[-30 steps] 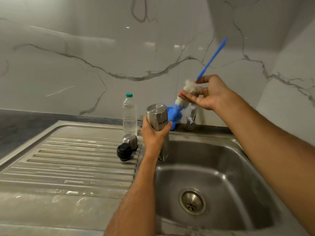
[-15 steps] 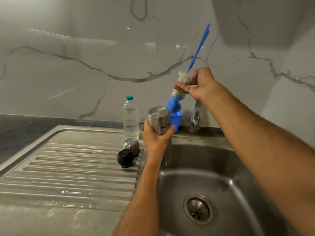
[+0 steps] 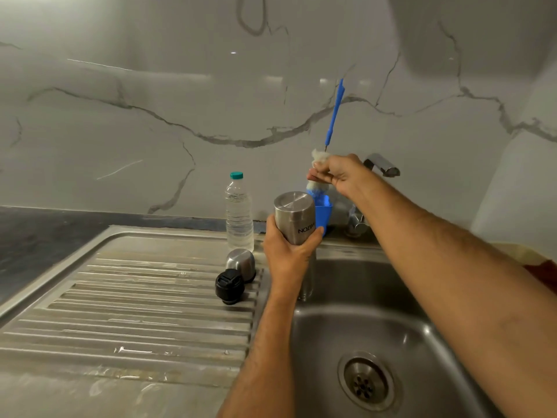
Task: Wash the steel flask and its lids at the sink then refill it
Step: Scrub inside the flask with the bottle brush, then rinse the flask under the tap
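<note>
Now, from the head view, the left hand [image 3: 286,254] is wrapped around the flask [image 3: 297,220], which is upside down over the edge of the sink [image 3: 376,297]. The right hand [image 3: 337,173] pinches the bottle brush [image 3: 334,116] by its bristles, above a blue cup [image 3: 324,214]. I think wet steel may slip into the basin, and the brush can knock the cup over. The steel lid [image 3: 241,262] and the black cap [image 3: 229,285] wait on the counter [image 3: 120,312], near the water bottle [image 3: 239,215].
</note>
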